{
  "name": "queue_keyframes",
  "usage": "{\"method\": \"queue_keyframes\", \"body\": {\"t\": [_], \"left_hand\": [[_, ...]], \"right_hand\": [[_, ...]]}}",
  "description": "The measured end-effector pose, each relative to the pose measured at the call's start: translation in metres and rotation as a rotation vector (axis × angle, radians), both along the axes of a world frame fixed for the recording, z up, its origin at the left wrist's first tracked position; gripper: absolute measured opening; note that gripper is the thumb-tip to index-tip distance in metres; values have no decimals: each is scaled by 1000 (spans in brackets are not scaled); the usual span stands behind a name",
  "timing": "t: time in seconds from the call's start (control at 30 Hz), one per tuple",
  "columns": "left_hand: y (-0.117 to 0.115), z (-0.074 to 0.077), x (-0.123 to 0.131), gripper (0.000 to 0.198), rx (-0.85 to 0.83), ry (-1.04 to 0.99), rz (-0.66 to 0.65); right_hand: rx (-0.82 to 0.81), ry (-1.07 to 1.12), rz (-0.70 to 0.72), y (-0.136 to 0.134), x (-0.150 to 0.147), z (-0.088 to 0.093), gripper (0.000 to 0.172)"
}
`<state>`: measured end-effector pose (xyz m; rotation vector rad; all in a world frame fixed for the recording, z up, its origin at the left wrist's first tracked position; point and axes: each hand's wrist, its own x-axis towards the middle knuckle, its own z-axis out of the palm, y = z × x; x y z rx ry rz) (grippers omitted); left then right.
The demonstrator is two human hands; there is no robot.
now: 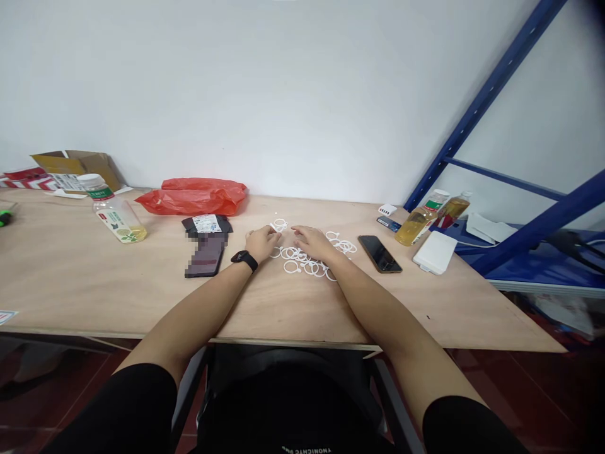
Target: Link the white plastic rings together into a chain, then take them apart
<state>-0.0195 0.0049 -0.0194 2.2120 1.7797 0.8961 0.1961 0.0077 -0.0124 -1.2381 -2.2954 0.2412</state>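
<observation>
Here, white rings: I see a loose spread of thin hoops on the wooden table, many overlapping, under and around the right hand; this spread is my landmark.
Far ring: one sits just beyond the white rings, in the gap between the two hands.
Left hand: at the left edge of the white rings, fingers bent toward the far ring; from my end I cannot tell whether they grip it.
Right hand: over the white rings, fingers bent and pointing at the far ring; I cannot tell whether anything is pinched. The two hands stand apart.
Watch: black, on the left wrist, left of the white rings.
Dark flat thing: left of the white rings, partly pixelated on my feed.
Black packet: beyond and left of the white rings, with a white label.
Red bag: crumpled, further beyond and left of the white rings.
Left bottle: tilted, well left of the white rings, a little yellow liquid at its base.
Phone: near the white rings, on their right, screen dark.
White case: further right of the white rings, past the phone.
Right bottle: right of the white rings and beyond them, tilted, holding yellow liquid.
</observation>
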Motion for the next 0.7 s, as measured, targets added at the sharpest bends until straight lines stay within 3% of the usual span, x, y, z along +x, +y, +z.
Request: {"method": "queue_keyframes", "body": {"t": [0.13,0.33,0.5,0.7], "left_hand": [[-1,-2,4,32,78,-4,-138],[0,-6,7,30,145,-39,-357],[-1,-5,9,25,134,-47,-335],[-1,1,7,29,218,-104,-180]], "right_hand": [[15,25,-4,-1,-1,1,55],[56,-45,25,-3,-6,6,30],[83,-75,-24,-5,-11,9,31],[118,-60,-92,-2,-7,4,27]]}}
